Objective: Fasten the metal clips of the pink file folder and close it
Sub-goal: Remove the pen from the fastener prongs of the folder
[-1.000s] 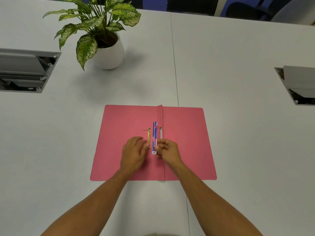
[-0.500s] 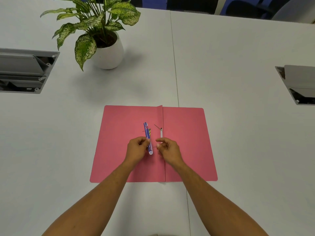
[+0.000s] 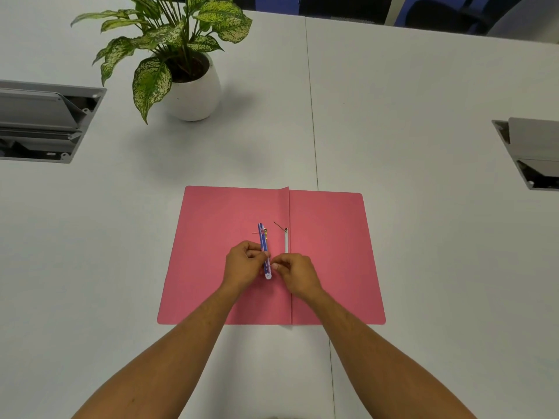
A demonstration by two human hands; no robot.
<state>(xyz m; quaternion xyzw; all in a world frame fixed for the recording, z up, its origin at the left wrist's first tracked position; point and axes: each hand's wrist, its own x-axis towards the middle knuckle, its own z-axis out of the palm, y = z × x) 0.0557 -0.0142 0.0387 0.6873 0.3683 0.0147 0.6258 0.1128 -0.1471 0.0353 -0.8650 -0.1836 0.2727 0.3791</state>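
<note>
Pinching the blue clip bar (image 3: pixel 265 252) left of the pink file folder (image 3: pixel 329 252) spine, both hands' grips apparently aligned it over the prong for fastening.

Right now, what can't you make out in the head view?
- Near end of the metal prongs: hidden under both hands, left hand and right hand.
- Print on the blue strip: too small.
- Whether the far prong by the folder fold is bent down: too thin.

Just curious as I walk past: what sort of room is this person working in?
Probably an office or meeting room: a long white table with flip-up cable boxes set into it, a potted plant, and office chairs behind.
</note>
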